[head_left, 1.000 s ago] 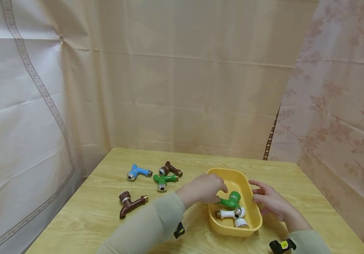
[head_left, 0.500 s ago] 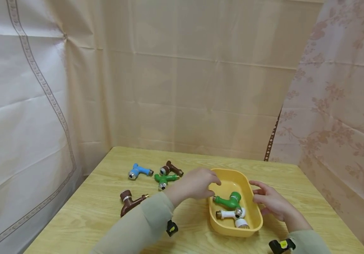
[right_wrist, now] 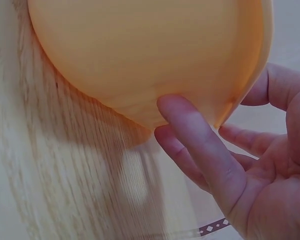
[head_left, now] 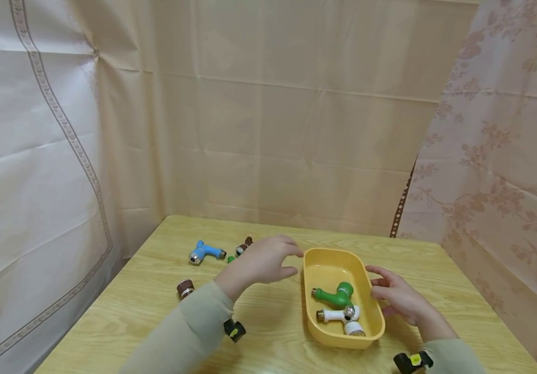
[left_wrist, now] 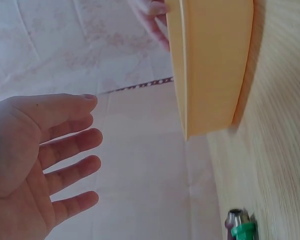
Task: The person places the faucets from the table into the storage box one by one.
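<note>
Space has grown between my left hand (head_left: 264, 261) and the green tap (head_left: 336, 297): a second ago those fingers were at its threaded end, and now they are outside the yellow tray (head_left: 331, 273), off its ten o'clock side, spread wide with nothing in them. The tap lies near the tray's middle, its chrome end seemingly over the white tap (head_left: 334, 315) at its six o'clock, so I judge that setting it down is done and my left hand is free. My right hand (head_left: 401, 299) stays at the tray's three o'clock, fingers loosely extended against the outer wall. Out on the counter (head_left: 268, 332), the blue tap (head_left: 206, 251) lies at ten o'clock from the tray; my left arm and hand now partly cover a near brown tap (head_left: 185, 287) at nine, and a far brown tap (head_left: 242, 248) and a second green tap (head_left: 231, 258) toward ten.
</note>
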Tool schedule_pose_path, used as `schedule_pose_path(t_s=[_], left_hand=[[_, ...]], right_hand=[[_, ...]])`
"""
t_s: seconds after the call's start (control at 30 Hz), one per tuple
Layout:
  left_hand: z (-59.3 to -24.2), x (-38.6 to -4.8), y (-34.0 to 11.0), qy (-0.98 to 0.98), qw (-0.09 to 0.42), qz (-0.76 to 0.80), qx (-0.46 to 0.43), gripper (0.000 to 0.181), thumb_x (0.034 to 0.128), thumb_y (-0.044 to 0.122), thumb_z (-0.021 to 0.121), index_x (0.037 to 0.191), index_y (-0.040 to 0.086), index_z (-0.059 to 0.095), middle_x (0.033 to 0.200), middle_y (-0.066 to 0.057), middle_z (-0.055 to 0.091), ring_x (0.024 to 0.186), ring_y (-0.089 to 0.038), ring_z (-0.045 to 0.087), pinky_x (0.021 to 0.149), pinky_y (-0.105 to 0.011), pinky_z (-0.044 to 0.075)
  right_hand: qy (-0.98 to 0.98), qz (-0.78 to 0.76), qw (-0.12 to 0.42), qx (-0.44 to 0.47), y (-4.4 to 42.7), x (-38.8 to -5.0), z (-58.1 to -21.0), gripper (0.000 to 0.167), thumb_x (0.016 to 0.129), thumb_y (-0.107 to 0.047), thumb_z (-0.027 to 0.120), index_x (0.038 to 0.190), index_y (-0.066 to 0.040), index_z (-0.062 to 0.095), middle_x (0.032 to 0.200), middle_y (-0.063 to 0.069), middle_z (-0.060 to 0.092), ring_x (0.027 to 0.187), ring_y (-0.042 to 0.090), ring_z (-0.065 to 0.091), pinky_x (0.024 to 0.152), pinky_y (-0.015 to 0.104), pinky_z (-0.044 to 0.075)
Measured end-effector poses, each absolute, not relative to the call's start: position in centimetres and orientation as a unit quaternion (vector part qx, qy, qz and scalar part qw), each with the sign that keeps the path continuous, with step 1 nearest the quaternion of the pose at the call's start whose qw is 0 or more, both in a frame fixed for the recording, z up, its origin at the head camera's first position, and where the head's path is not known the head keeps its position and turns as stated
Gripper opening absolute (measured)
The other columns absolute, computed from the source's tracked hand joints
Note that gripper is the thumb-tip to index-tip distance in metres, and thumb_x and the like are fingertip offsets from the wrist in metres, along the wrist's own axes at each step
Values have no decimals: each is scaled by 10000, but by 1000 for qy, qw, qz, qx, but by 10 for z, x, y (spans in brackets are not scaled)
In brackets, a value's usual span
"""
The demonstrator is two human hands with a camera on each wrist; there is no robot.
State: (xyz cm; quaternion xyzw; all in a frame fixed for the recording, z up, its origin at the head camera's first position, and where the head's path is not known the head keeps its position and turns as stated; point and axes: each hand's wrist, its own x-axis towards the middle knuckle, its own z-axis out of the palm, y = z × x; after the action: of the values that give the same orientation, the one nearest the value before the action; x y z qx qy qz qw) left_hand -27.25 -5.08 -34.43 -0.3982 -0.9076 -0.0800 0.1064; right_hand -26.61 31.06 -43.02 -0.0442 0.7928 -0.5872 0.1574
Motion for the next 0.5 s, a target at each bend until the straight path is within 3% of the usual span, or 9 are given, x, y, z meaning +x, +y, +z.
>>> schedule_pose_path(t_s=[0.3, 0.5], left_hand=[[-343, -272, -84, -918, 119, -108, -363, 356, 963, 329, 723, 1282, 171, 710, 1277, 5, 658, 1177, -188, 613, 999, -382, 502], [-343, -272, -103, -917, 126, -120, -359, 331, 952, 285, 740, 1250, 142, 720, 1203, 19, 673, 1027, -117, 654, 942, -349, 525]], right_hand=[[790, -591, 157, -41, 310, -266, -432, 785, 922, 8, 566, 1603, -27, 177, 1500, 397, 323, 1129, 364, 626, 693, 548, 600], [797, -583, 151, -36, 308, -266, -431, 786, 913, 4, 576, 1601, -39, 197, 1500, 388, 335, 1123, 356, 629, 684, 535, 602]])
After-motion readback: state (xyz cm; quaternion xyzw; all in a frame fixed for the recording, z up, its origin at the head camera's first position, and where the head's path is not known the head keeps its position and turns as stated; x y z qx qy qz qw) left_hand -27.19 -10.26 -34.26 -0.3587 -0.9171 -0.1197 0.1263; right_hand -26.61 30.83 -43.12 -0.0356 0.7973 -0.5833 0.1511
